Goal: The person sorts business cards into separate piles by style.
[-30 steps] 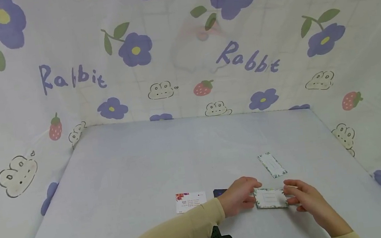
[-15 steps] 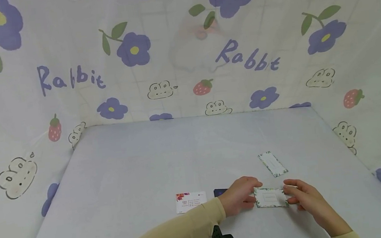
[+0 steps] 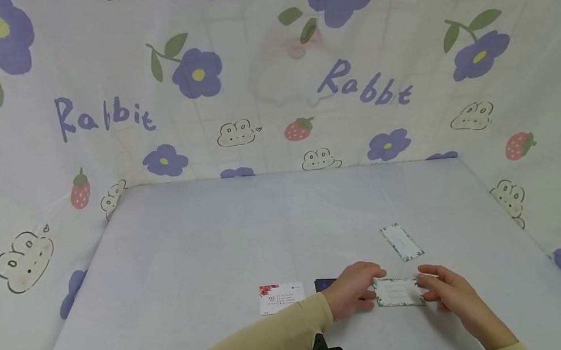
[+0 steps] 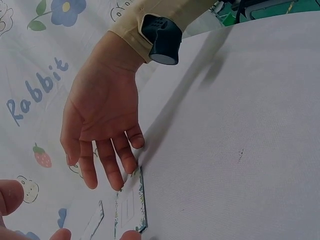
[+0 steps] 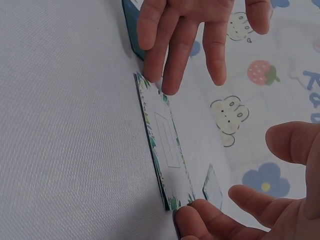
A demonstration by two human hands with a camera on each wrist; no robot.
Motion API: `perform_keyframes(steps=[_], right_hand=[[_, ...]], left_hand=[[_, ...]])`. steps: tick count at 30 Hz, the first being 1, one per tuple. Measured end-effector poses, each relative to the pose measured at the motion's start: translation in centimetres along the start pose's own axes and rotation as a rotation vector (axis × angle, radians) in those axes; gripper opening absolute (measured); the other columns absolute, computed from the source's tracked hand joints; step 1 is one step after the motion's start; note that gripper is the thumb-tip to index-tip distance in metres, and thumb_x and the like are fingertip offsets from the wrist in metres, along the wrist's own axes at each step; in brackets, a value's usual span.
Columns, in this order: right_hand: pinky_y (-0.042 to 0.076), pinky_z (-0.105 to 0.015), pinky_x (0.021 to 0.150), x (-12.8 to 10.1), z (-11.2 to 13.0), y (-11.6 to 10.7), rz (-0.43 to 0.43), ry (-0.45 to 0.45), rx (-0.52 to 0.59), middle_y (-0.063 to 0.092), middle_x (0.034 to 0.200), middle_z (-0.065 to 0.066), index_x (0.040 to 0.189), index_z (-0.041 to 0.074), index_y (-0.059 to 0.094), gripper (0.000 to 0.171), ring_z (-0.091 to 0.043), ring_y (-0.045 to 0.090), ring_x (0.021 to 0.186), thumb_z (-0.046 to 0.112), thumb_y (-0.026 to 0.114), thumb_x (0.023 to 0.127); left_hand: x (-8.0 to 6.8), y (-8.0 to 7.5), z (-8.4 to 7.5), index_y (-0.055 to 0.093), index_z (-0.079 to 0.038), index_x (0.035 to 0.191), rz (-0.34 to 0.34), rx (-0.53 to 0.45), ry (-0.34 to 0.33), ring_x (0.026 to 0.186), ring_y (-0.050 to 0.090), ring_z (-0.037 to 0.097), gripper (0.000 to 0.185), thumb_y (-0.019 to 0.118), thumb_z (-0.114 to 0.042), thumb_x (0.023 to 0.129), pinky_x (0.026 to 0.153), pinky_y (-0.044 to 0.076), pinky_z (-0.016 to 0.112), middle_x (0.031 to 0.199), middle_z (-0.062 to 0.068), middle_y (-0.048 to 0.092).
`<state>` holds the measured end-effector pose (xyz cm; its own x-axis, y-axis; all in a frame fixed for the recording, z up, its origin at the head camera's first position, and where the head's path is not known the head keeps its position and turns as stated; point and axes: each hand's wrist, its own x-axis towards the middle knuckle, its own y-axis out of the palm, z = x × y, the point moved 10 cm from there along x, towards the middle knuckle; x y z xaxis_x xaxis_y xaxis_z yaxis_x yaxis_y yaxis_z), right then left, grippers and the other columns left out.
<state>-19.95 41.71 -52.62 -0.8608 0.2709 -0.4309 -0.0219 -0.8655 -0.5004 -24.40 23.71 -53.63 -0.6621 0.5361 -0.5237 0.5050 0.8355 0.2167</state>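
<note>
A white card stack (image 3: pixel 398 292) with a green leafy border lies flat near the front right of the table; a dark edge shows beneath its top card in the right wrist view. At its left end is my left hand (image 3: pixel 349 290), fingertips resting by the short edge with the fingers extended. My right hand (image 3: pixel 452 294) touches the opposite end with loosely bent fingers; its thumb stands apart in the right wrist view (image 5: pixel 295 142). Neither hand is curled round the stack. Behind it lies a matching leafy card (image 3: pixel 401 242), turned at an angle.
Left of the hands lies a white card (image 3: pixel 281 297) with red flowers. A dark blue card (image 3: pixel 325 285) is partly hidden behind my left hand. The pale table (image 3: pixel 204 234) meets a printed cloth (image 3: pixel 271 84) at the back and sides. Each wrist wears a black device.
</note>
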Motion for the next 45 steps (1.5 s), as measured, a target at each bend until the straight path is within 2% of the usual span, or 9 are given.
perform_keyframes(steps=[18, 23, 29, 35, 40, 45], right_hand=[[0.048, -0.026, 0.067, -0.1, 0.1, 0.2, 0.002, -0.003, 0.007, 0.057, 0.133, -0.026, 0.149, -0.004, 0.039, 0.06, -0.011, 0.061, 0.085, 0.034, 0.051, 0.105], [0.048, -0.027, 0.067, -0.1, 0.1, 0.1, -0.003, 0.003, 0.008, 0.061, 0.129, -0.023, 0.148, -0.004, 0.04, 0.06, -0.011, 0.061, 0.084, 0.034, 0.052, 0.104], [0.05, -0.027, 0.068, -0.1, 0.0, 0.0, -0.009, 0.017, 0.012, 0.06, 0.132, -0.023, 0.149, -0.003, 0.04, 0.06, -0.01, 0.062, 0.084, 0.034, 0.052, 0.104], [0.051, -0.03, 0.075, -0.2, -0.6, -1.1, -0.01, 0.042, 0.025, 0.055, 0.14, -0.027, 0.151, -0.002, 0.036, 0.062, -0.01, 0.065, 0.09, 0.037, 0.05, 0.104], [0.053, -0.029, 0.077, -0.3, -1.2, -2.8, -0.02, 0.049, 0.04, 0.064, 0.133, -0.019, 0.153, -0.001, 0.033, 0.063, -0.007, 0.066, 0.092, 0.037, 0.048, 0.105], [0.053, -0.03, 0.077, -0.3, -1.7, -3.9, -0.023, 0.062, 0.057, 0.07, 0.123, -0.009, 0.154, -0.002, 0.03, 0.066, -0.004, 0.065, 0.09, 0.039, 0.047, 0.105]], left_hand=[[0.0, 0.0, 0.0, 0.054, -0.006, 0.139, 0.002, -0.004, 0.018, 0.13, 0.054, 0.04, 0.047, 0.062, -0.027, 0.097, 0.111, 0.046, 0.056, 0.148, 0.024, 0.048], [0.0, 0.0, 0.0, 0.055, -0.006, 0.138, 0.0, -0.007, 0.011, 0.126, 0.056, 0.037, 0.047, 0.062, -0.027, 0.097, 0.11, 0.047, 0.055, 0.147, 0.023, 0.049], [-0.1, -0.2, 0.0, 0.056, -0.006, 0.138, -0.002, -0.009, 0.005, 0.122, 0.056, 0.033, 0.046, 0.062, -0.027, 0.097, 0.109, 0.048, 0.053, 0.144, 0.02, 0.051], [-0.9, -1.0, -1.6, 0.054, -0.007, 0.142, 0.019, 0.007, 0.064, 0.132, 0.055, 0.038, 0.049, 0.059, -0.03, 0.099, 0.111, 0.048, 0.052, 0.15, 0.022, 0.047], [-1.0, -2.4, -3.3, 0.049, -0.004, 0.146, 0.017, 0.012, 0.125, 0.135, 0.053, 0.042, 0.053, 0.056, -0.031, 0.101, 0.113, 0.046, 0.053, 0.155, 0.024, 0.042], [-0.5, -3.7, -4.0, 0.046, -0.003, 0.149, 0.009, -0.011, 0.147, 0.136, 0.052, 0.044, 0.055, 0.054, -0.031, 0.102, 0.113, 0.046, 0.053, 0.158, 0.026, 0.039]])
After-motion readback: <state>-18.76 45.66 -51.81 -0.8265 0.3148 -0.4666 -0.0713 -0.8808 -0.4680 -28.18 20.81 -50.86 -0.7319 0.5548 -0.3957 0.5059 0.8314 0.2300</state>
